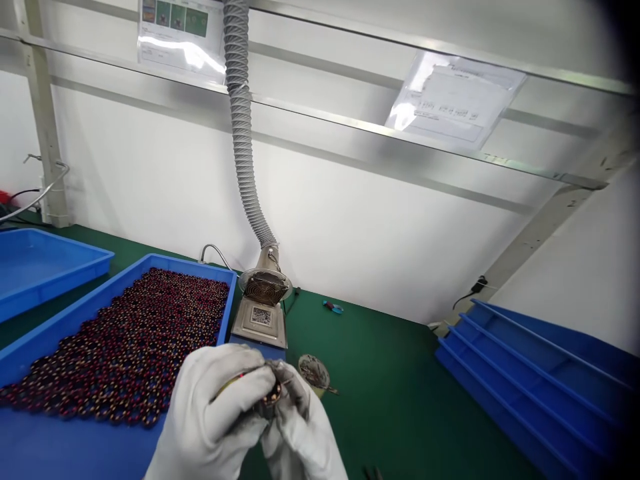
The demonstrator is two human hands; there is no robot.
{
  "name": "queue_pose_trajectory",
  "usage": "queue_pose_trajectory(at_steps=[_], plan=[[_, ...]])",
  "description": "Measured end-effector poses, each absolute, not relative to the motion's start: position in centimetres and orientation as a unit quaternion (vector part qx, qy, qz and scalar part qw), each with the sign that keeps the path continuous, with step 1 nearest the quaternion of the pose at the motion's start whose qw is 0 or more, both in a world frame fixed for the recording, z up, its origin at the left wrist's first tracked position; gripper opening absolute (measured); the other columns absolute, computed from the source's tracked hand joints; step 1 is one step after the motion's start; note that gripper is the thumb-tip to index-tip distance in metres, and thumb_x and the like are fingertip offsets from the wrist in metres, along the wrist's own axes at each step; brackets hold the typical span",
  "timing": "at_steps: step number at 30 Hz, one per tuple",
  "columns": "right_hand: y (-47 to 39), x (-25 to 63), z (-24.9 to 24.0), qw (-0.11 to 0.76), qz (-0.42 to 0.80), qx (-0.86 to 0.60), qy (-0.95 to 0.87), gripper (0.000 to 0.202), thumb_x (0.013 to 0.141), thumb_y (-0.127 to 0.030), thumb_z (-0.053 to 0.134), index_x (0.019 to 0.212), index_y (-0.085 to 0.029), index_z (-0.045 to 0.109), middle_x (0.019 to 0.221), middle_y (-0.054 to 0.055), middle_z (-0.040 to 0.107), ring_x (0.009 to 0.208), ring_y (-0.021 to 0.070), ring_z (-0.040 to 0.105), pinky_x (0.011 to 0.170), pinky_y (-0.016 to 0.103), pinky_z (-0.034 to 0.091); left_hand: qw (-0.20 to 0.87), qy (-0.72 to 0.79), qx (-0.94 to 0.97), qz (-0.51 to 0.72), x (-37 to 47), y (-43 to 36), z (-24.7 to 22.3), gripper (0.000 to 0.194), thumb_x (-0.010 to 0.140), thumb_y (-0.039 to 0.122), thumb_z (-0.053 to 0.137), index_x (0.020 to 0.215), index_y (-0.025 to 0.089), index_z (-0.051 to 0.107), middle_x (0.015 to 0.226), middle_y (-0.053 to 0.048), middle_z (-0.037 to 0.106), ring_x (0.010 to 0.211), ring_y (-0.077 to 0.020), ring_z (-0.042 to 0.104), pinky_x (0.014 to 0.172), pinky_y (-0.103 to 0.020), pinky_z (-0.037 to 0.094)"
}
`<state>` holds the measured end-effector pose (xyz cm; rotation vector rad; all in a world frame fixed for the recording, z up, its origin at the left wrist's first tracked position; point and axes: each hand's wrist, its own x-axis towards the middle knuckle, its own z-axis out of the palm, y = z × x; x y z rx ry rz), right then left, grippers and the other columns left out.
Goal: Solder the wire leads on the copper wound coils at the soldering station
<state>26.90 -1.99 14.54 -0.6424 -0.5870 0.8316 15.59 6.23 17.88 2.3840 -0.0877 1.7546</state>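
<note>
Both my hands wear white gloves and meet at the lower middle of the head view. My left hand [215, 407] has its fingers curled around a small round dark part [271, 395] with copper-coloured spots. From the other side my right hand [305, 427] pinches the same part, its glove fingertips stained grey. Fingers cover most of the part. A bit of yellow and red shows between the left fingers, too hidden to name. Left of my hands, a blue tray [227, 313] holds a dense layer of small dark rings [145, 340] with red and gold spots.
Behind my hands stands a metal device [260, 320] under a grey exhaust hose [240, 133]. A round dish [314, 371] and blue-handled cutters [333, 307] lie on the green table [390, 373]. Stacked blue trays [530, 380] lean at right; another blue tray [45, 260] sits far left.
</note>
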Motion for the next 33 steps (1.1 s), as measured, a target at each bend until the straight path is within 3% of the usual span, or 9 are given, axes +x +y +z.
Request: queue_pose_trajectory(at_steps=[5, 9, 14, 16, 19, 23, 27, 30, 33], plan=[[-0.8, 27.5, 13.8, 0.812, 0.407, -0.332, -0.253, 0.016, 0.066, -0.038, 0.073, 0.072, -0.024, 0.068, 0.061, -0.001, 0.067, 0.057, 0.0139, 0.063, 0.055, 0.025, 0.052, 0.211, -0.058, 0.820, 0.529, 15.2, 6.8, 18.5, 0.023, 0.084, 0.023, 0.058, 0.107, 0.022, 0.057, 0.100, -0.005, 0.063, 0.092, -0.0177, 0.058, 0.080, -0.028, 0.051], [-0.4, 27.1, 14.4, 0.819, 0.380, -0.352, -0.249, 0.020, 0.067, -0.042, 0.070, 0.066, -0.023, 0.067, 0.058, 0.000, 0.066, 0.054, 0.0159, 0.062, 0.052, 0.028, 0.052, 0.362, -0.052, 0.787, 0.497, 15.2, 7.1, 18.7, 0.020, 0.088, 0.038, 0.050, 0.090, 0.026, 0.066, 0.090, -0.003, 0.066, 0.088, -0.0182, 0.060, 0.079, -0.027, 0.051], [-1.3, 26.4, 14.3, 0.791, 0.396, -0.360, -0.297, 0.025, 0.064, -0.043, 0.072, 0.076, -0.022, 0.068, 0.067, 0.003, 0.068, 0.057, 0.0173, 0.062, 0.052, 0.030, 0.051, 0.586, 0.038, 0.643, 0.491, 14.9, 7.7, 18.1, 0.015, 0.084, 0.026, 0.054, 0.077, 0.023, 0.067, 0.087, -0.003, 0.067, 0.091, -0.0197, 0.061, 0.076, -0.025, 0.052], [-1.9, 26.4, 14.1, 0.792, 0.386, -0.357, -0.308, 0.032, 0.064, -0.045, 0.072, 0.086, -0.023, 0.068, 0.075, 0.005, 0.069, 0.063, 0.0188, 0.063, 0.056, 0.032, 0.052, 0.600, 0.059, 0.639, 0.479, 14.6, 7.8, 18.3, 0.012, 0.079, 0.022, 0.060, 0.087, 0.024, 0.068, 0.098, -0.003, 0.066, 0.098, -0.0205, 0.060, 0.081, -0.024, 0.051], [-1.9, 26.8, 14.0, 0.792, 0.368, -0.362, -0.327, 0.034, 0.063, -0.044, 0.073, 0.089, -0.023, 0.068, 0.077, 0.006, 0.069, 0.069, 0.0209, 0.064, 0.061, 0.034, 0.053, 0.566, 0.034, 0.720, 0.401, 14.3, 7.4, 19.1, 0.032, 0.066, 0.013, 0.068, 0.096, 0.026, 0.067, 0.110, -0.003, 0.062, 0.099, -0.0213, 0.060, 0.086, -0.026, 0.050], [-0.7, 27.4, 14.3, 0.775, 0.377, -0.375, -0.342, 0.022, 0.065, -0.041, 0.072, 0.075, -0.022, 0.068, 0.062, 0.000, 0.066, 0.058, 0.0168, 0.062, 0.057, 0.031, 0.052, 0.565, 0.004, 0.705, 0.430, 14.9, 6.4, 19.3, 0.018, 0.070, 0.010, 0.062, 0.075, 0.025, 0.071, 0.088, -0.002, 0.067, 0.085, -0.0187, 0.062, 0.078, -0.027, 0.053], [-0.6, 26.9, 14.0, 0.764, 0.405, -0.378, -0.329, 0.019, 0.067, -0.039, 0.071, 0.073, -0.022, 0.067, 0.062, 0.000, 0.067, 0.056, 0.0152, 0.062, 0.056, 0.029, 0.052, 0.606, -0.016, 0.625, 0.492, 14.8, 6.6, 18.7, 0.010, 0.073, 0.017, 0.065, 0.065, 0.022, 0.068, 0.071, -0.002, 0.066, 0.078, -0.0198, 0.061, 0.074, -0.029, 0.053], [-1.1, 26.6, 13.5, 0.778, 0.394, -0.368, -0.324, 0.031, 0.062, -0.043, 0.073, 0.085, -0.022, 0.068, 0.074, 0.005, 0.070, 0.065, 0.0192, 0.065, 0.060, 0.033, 0.053, 0.630, 0.016, 0.572, 0.525, 14.1, 7.3, 18.9, 0.010, 0.077, 0.021, 0.062, 0.070, 0.024, 0.068, 0.083, -0.001, 0.068, 0.088, -0.0188, 0.061, 0.078, -0.026, 0.052], [-1.1, 27.1, 13.8, 0.771, 0.392, -0.378, -0.330, 0.031, 0.061, -0.045, 0.074, 0.082, -0.023, 0.068, 0.072, 0.006, 0.070, 0.067, 0.0221, 0.065, 0.062, 0.036, 0.053, 0.629, 0.063, 0.660, 0.405, 13.6, 7.5, 19.4, 0.020, 0.070, 0.011, 0.062, 0.083, 0.025, 0.069, 0.100, -0.002, 0.065, 0.095, -0.0192, 0.060, 0.079, -0.023, 0.051]])
